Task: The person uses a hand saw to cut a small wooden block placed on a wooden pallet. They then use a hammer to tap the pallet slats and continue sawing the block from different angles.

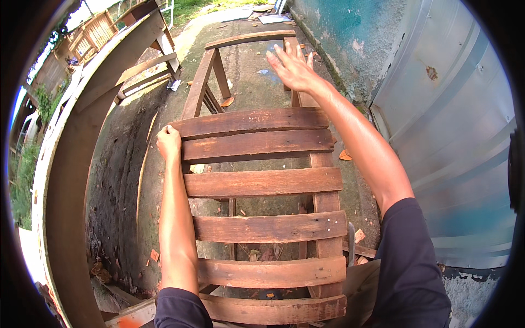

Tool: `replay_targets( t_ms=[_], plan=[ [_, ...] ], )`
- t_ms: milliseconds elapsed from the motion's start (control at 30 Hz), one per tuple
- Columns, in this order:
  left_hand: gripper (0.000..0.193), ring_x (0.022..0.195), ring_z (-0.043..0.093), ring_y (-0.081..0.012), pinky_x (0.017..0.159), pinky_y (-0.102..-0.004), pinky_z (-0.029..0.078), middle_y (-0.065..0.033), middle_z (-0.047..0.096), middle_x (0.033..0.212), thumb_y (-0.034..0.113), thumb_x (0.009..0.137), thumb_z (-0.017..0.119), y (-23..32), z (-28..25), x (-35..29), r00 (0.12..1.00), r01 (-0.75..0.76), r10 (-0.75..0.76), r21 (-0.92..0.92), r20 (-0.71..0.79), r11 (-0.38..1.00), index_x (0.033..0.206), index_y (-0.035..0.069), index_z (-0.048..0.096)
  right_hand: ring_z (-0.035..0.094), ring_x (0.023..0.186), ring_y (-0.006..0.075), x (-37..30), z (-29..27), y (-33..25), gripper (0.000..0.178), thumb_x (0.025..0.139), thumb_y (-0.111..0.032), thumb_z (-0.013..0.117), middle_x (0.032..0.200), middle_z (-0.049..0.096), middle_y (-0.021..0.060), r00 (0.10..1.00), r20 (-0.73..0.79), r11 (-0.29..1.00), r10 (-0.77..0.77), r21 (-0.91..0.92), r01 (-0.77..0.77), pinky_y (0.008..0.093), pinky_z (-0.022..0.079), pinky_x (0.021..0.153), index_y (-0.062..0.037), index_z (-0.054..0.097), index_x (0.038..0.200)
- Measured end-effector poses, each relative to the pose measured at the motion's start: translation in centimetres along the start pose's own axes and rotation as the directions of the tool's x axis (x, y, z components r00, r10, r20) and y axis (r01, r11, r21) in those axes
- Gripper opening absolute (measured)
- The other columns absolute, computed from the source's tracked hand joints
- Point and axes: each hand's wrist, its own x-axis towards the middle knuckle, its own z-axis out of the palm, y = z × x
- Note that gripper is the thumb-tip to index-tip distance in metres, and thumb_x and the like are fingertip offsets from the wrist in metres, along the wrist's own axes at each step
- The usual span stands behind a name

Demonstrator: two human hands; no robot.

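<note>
Slatted wooden frame (262,183) below hands, long axis near to far; left hand (169,142) nearer, curled on left end of far slat (251,121), finger wrap unclear; right hand (293,68) spread open, empty, beyond right end.

Worn on the head, the fisheye camera looks forward and steeply down, close over the slatted wooden frame (268,183).

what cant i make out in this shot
- Most fingertips of the left hand: head view, hidden by the hand itself at the top slat.
- Right side of the wooden frame: head view, partly behind the right hand.
- Left end of the lowest slat: head view, behind the left sleeve.
- Dark object at right: head view, cut off by the lens border.
- Orange patch, lower left: head view, too blurred to name.
</note>
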Motion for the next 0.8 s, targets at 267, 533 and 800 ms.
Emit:
replay_targets(
  t_ms=[267,533,800],
  plan=[
    [0.038,0.116,0.068,-0.0420,0.100,-0.0480,0.052,-0.0235,0.072,0.119,0.034,0.098,0.055,1.4,-0.7,-0.4,0.997,0.045,-0.046,0.028,0.056,0.999,0.122,0.011,0.075,0.019,0.156,0.0439,-3.6,6.3,0.8,0.097,0.098,-0.080,0.020,0.166,0.028,0.0246,0.955,0.258,0.988,0.145,-0.089,-0.126,0.0628,0.007,0.126,-0.0059,0.048,0.154],
    [0.080,0.159,0.015,-0.0332,0.123,-0.0687,0.007,-0.0137,0.024,0.171,0.067,0.104,0.028,7.6,-0.9,2.1,0.842,-0.484,0.400,0.178,0.361,0.857,0.164,0.013,0.027,0.029,0.152,0.0464,-4.0,6.1,1.1,0.083,0.105,-0.068,0.024,0.156,0.044,0.0277,0.996,0.075,0.992,0.055,-0.120,-0.046,0.0630,0.011,0.126,-0.0023,0.067,0.132],
    [0.082,0.161,0.011,-0.0273,0.125,-0.0647,0.008,-0.0080,0.021,0.172,0.075,0.100,0.026,7.1,3.6,0.5,0.802,-0.473,0.222,0.364,0.554,0.802,0.164,0.025,0.029,0.066,0.103,0.0363,-6.1,4.6,1.7,0.045,0.105,-0.039,0.051,0.097,0.074,0.0170,0.953,-0.273,0.984,-0.134,-0.149,0.096,0.0496,0.043,0.098,-0.0020,0.072,0.090]
  ],
)
